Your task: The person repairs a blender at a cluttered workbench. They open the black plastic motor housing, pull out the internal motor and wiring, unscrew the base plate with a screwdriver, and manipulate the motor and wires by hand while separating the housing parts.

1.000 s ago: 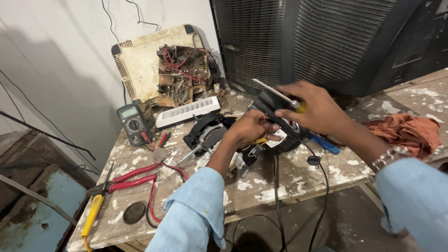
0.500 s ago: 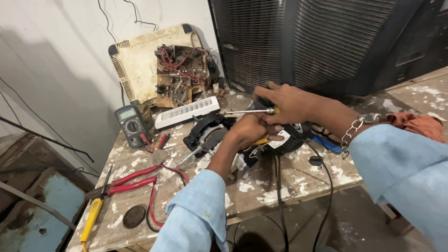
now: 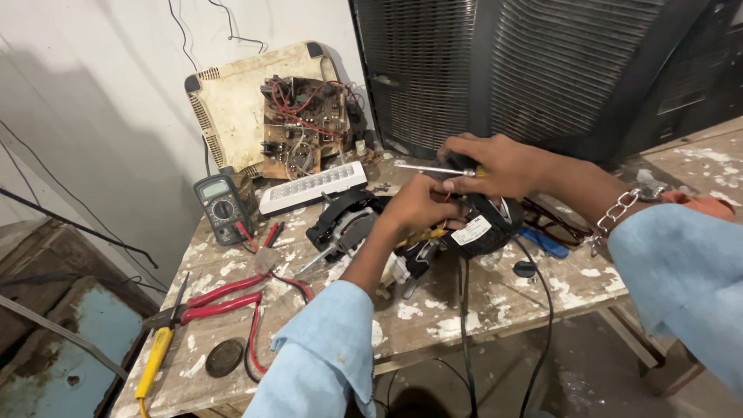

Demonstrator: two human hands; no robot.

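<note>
My right hand (image 3: 499,164) grips a screwdriver (image 3: 430,168) by its yellow-black handle, the metal shaft pointing left above the bench. My left hand (image 3: 418,205) rests on a round black motor-like part (image 3: 486,226) with a white label, fingers curled against it. A black cable (image 3: 464,310) hangs from that part over the table's front edge. Both sleeves are light blue; a metal chain bracelet (image 3: 619,209) sits on my right wrist.
On the paint-stained wooden table (image 3: 433,317): a multimeter (image 3: 222,203), a white LED light bar (image 3: 312,188), red-handled pliers (image 3: 213,298), a yellow screwdriver (image 3: 154,361), an open cream casing with a circuit board (image 3: 298,116). A large dark louvred cabinet (image 3: 534,70) stands behind.
My right hand has swung the screwdriver down and left, from raised over the part to level beside my left hand. My left hand has stayed on the black part.
</note>
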